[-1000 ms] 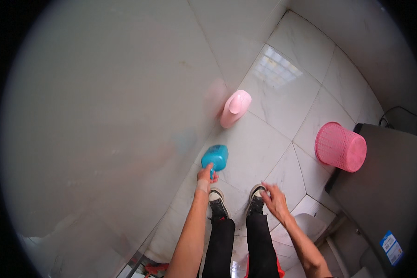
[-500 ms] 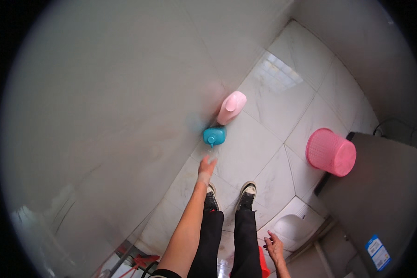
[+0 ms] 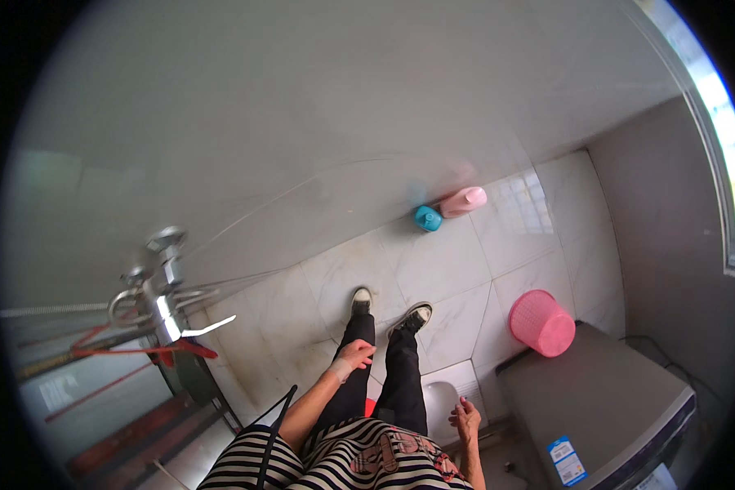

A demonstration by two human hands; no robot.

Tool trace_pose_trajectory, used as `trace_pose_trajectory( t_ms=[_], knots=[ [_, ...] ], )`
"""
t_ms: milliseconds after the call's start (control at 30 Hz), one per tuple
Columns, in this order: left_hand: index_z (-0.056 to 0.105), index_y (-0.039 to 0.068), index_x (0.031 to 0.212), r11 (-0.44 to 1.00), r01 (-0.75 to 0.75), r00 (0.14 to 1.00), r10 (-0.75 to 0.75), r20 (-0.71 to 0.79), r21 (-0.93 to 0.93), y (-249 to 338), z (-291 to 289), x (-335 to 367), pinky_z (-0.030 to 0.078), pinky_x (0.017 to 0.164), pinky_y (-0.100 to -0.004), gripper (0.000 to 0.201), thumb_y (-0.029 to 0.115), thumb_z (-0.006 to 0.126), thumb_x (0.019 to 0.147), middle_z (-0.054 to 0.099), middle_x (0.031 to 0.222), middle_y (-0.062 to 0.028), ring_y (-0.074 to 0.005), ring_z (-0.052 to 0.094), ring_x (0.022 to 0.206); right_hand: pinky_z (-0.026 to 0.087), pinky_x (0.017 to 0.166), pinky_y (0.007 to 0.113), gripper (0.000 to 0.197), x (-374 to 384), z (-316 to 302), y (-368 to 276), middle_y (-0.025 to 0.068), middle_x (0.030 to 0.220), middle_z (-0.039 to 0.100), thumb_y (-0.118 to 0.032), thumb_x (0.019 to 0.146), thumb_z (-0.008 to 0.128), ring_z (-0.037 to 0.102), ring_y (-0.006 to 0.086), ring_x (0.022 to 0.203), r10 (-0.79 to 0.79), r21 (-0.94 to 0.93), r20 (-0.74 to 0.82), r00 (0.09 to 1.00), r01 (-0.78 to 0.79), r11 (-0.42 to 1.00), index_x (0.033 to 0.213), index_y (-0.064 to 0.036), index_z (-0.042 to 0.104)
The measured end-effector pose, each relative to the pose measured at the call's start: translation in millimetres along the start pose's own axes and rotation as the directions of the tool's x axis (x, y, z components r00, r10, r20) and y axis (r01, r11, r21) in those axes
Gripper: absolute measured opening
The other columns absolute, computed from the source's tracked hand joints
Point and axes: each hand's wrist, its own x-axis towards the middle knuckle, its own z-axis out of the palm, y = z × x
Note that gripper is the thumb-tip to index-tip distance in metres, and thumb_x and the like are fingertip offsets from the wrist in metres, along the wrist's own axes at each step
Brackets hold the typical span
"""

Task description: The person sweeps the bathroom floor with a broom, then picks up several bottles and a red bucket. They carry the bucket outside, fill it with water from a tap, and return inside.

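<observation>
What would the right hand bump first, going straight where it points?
Maybe the white, oblong ceramic squat toilet ahead of the right hand, but depth is unclear; it might pass above.

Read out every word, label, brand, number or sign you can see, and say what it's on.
Nothing can be read.
Blue-and-white label on the grey appliance: too small.
Print on the striped shirt: too blurred, may not be lettering.
Teal bottle, pink bottle: no lettering can be made out.

Striped top (image 3: 335, 457), black trousers (image 3: 402, 384), sneakers (image 3: 416, 317) (seemingly laced)
</observation>
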Motion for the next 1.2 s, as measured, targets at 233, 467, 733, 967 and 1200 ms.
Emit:
trace_pose_trajectory(
  t_ms=[233, 467, 733, 967, 1200],
  knots=[
    [0.057, 0.006, 0.092, 0.933, -0.214, 0.966, 0.158, -0.204, -0.290, -12, -41, -74, 0.047, 0.056, -0.0237, 0.025, 0.029, 0.057, 0.081, 0.059, 0.083, -0.0037, -0.0127, 0.060, 0.070, 0.047, 0.045, 0.029, 0.032, -39, -34, -13, 0.0105, 0.073, 0.059, -0.016, 0.084, 0.053, 0.059, 0.0198, 0.054, 0.039, -0.082, 0.093, 0.995, -0.032, 0.996, 0.113, -0.0035, 0.050],
    [0.044, 0.010, 0.119, 0.764, -0.353, 0.931, 0.228, -0.285, -0.540, -98, -110, -151, 0.048, 0.064, -0.0254, 0.041, 0.029, 0.055, 0.085, 0.055, 0.106, -0.0062, -0.0154, 0.060, 0.081, 0.045, 0.045, 0.029, 0.014, -28, -14, 5, 0.0103, 0.066, 0.057, -0.016, 0.084, 0.051, 0.054, 0.0189, 0.048, -0.053, -0.079, 0.225, 0.973, 0.073, 0.994, 0.091, -0.0038, 0.051],
    [0.030, 0.008, 0.129, 0.282, -0.769, 0.575, -0.088, -0.813, -0.574, -317, -195, -320, 0.051, 0.057, -0.0309, 0.056, 0.025, 0.054, 0.082, 0.054, 0.104, -0.0048, -0.0199, 0.062, 0.075, 0.045, 0.044, 0.029, 0.015, -47, 99, -89, 0.0108, 0.065, 0.056, -0.016, 0.084, 0.051, 0.054, 0.0188, 0.047, -0.031, -0.513, 0.366, 0.930, 0.229, 0.827, 0.094, -0.0036, 0.051],
    [0.044, 0.010, 0.113, 0.304, -0.946, -0.207, -0.833, -0.513, -0.112, -496, -105, -522, 0.049, 0.053, -0.0286, 0.034, 0.025, 0.053, 0.085, 0.055, 0.097, -0.0058, -0.0192, 0.062, 0.068, 0.045, 0.043, 0.029, 0.016, -85, 246, -168, 0.0112, 0.065, 0.056, -0.016, 0.085, 0.050, 0.054, 0.0187, 0.047, -0.003, -0.715, 0.540, 0.842, 0.461, 0.526, 0.095, -0.0034, 0.050],
    [0.047, 0.004, 0.098, 0.412, -0.883, -0.448, -0.883, 0.138, -0.226, -506, 94, -594, 0.049, 0.047, -0.0257, 0.027, 0.023, 0.055, 0.082, 0.057, 0.088, -0.0080, -0.0189, 0.062, 0.066, 0.044, 0.042, 0.029, 0.017, -95, 361, -209, 0.0116, 0.065, 0.056, -0.015, 0.085, 0.050, 0.053, 0.0186, 0.046, 0.120, -0.743, 0.657, 0.744, 0.613, 0.269, 0.097, -0.0033, 0.050]
  ],
)
